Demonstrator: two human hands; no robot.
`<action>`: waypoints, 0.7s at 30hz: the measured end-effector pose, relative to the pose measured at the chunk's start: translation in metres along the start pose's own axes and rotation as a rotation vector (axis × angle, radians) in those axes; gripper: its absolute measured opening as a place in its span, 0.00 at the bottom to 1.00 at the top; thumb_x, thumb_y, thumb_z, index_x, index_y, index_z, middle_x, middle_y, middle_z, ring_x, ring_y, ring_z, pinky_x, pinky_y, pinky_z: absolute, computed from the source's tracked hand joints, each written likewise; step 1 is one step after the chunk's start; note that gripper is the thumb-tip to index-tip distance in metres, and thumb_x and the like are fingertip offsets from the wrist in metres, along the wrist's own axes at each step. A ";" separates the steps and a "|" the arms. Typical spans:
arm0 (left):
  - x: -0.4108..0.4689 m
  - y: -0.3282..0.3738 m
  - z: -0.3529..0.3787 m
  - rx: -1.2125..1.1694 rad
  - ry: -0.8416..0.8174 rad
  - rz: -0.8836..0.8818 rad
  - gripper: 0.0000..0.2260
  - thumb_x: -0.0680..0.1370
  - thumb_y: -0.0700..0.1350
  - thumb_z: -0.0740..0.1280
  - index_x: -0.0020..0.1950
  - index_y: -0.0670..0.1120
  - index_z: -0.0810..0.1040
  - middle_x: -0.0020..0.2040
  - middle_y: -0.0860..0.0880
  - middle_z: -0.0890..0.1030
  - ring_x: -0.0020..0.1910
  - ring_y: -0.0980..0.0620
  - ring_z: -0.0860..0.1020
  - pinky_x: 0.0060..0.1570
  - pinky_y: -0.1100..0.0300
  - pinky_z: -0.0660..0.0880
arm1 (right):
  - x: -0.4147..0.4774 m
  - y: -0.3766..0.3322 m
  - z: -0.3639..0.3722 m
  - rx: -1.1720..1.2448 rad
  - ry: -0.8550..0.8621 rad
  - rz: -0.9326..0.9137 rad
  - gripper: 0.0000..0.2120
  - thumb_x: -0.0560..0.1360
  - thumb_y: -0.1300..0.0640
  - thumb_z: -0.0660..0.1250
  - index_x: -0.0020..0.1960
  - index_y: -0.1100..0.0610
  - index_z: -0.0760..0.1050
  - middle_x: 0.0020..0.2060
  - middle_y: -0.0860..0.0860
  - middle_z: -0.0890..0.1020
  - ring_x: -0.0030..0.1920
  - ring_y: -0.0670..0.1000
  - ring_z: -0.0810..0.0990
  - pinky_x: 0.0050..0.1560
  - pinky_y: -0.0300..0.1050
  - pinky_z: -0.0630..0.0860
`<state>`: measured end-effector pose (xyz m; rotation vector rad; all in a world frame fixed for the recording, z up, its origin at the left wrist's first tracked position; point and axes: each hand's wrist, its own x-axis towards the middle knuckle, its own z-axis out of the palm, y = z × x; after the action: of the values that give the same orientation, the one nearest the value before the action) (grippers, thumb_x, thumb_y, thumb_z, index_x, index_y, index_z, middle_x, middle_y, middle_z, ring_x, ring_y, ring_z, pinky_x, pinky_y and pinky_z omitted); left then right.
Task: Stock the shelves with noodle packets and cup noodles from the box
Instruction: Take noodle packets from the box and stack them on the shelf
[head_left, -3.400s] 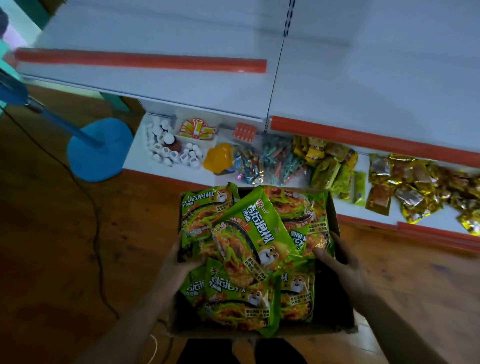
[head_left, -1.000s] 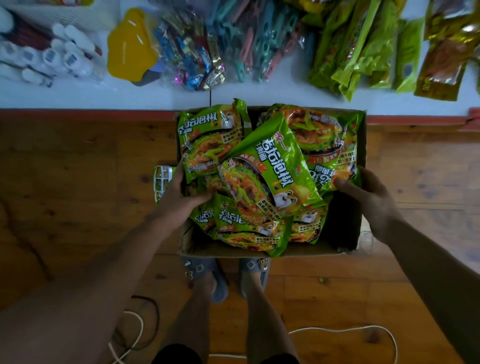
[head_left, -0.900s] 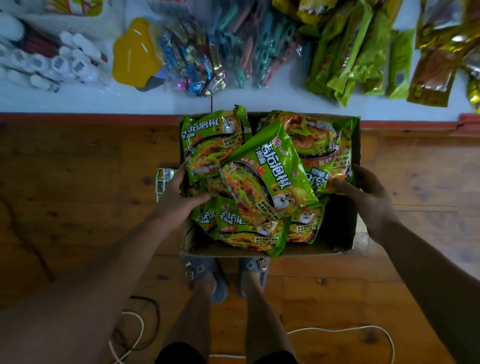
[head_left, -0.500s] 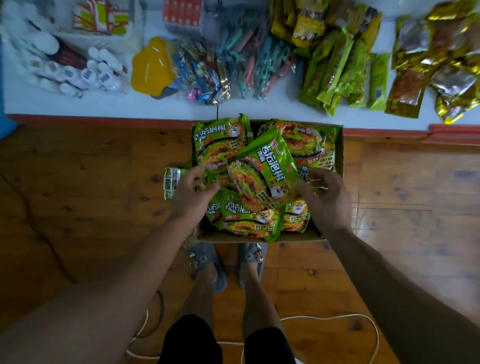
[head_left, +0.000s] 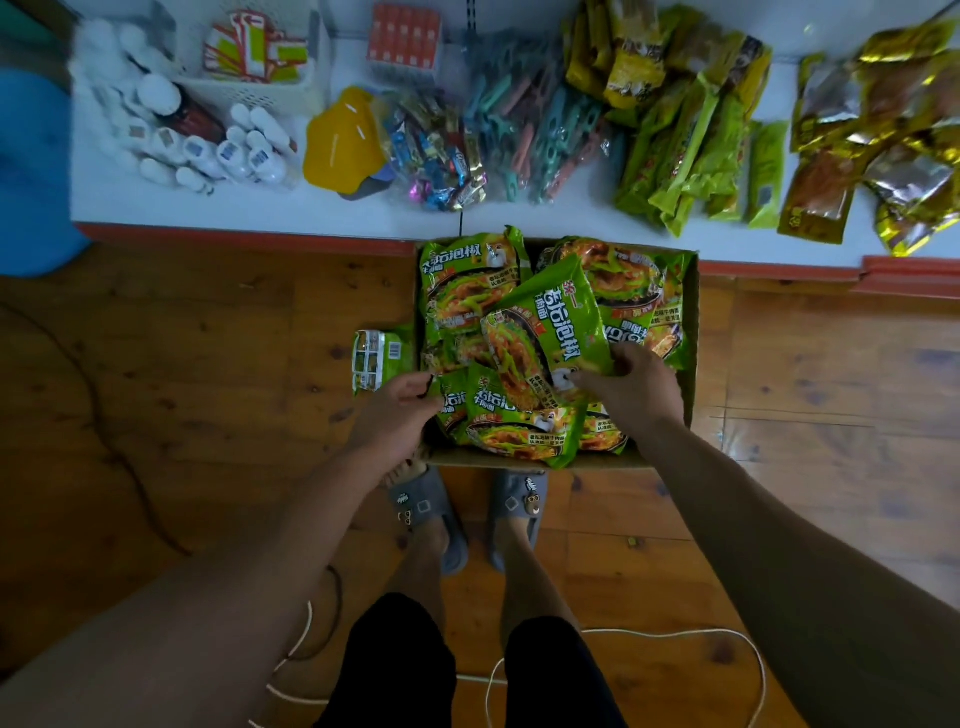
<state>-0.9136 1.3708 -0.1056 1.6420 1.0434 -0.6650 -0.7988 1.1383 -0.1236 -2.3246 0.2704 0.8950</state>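
A cardboard box (head_left: 690, 338) stands on the wooden floor against the bottom shelf (head_left: 260, 208), heaped with several green noodle packets. The top noodle packet (head_left: 550, 322) lies tilted across the pile. My right hand (head_left: 631, 387) is over the pile, its fingers curled on that packet's lower right corner. My left hand (head_left: 395, 410) is at the box's left wall, with thumb and fingers closing on the edge of a lower packet (head_left: 452, 402). One more packet (head_left: 375, 358) lies face down on the floor just left of the box. No cup noodles show.
The bottom shelf holds white bottles (head_left: 208, 150), a yellow bag (head_left: 343, 140), bagged clothes pegs (head_left: 530, 130), green snack packs (head_left: 696, 156) and gold foil packs (head_left: 883, 145). A blue stand base (head_left: 31, 171) is at far left. My slippered feet (head_left: 431, 514) and a white cord (head_left: 623, 634) are behind the box.
The box came down onto the floor by the shelf. My right hand left the box's right side and moved onto the top packet. My left hand shifted down to a lower packet's edge.
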 end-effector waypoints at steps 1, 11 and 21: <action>-0.001 -0.002 -0.004 0.006 0.002 -0.001 0.19 0.80 0.48 0.67 0.71 0.50 0.72 0.69 0.50 0.75 0.55 0.54 0.77 0.49 0.61 0.73 | -0.003 -0.001 -0.001 0.031 -0.017 -0.002 0.19 0.70 0.48 0.76 0.57 0.54 0.79 0.50 0.50 0.82 0.46 0.52 0.79 0.35 0.41 0.69; -0.011 -0.022 -0.055 -0.018 -0.037 -0.015 0.18 0.81 0.50 0.66 0.71 0.51 0.72 0.67 0.51 0.75 0.64 0.49 0.74 0.56 0.59 0.68 | -0.065 -0.029 -0.002 0.301 0.083 0.022 0.14 0.69 0.47 0.75 0.49 0.48 0.74 0.45 0.51 0.83 0.48 0.57 0.82 0.46 0.54 0.77; 0.027 -0.074 -0.157 -0.056 -0.045 -0.093 0.17 0.81 0.46 0.66 0.69 0.47 0.73 0.65 0.49 0.76 0.58 0.51 0.75 0.47 0.65 0.69 | -0.107 -0.117 0.092 0.502 0.102 0.002 0.11 0.73 0.52 0.75 0.50 0.51 0.75 0.44 0.52 0.81 0.48 0.56 0.81 0.47 0.55 0.78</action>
<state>-0.9771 1.5343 -0.1132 1.5310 1.1011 -0.7248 -0.8819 1.2834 -0.0491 -1.9022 0.4801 0.6212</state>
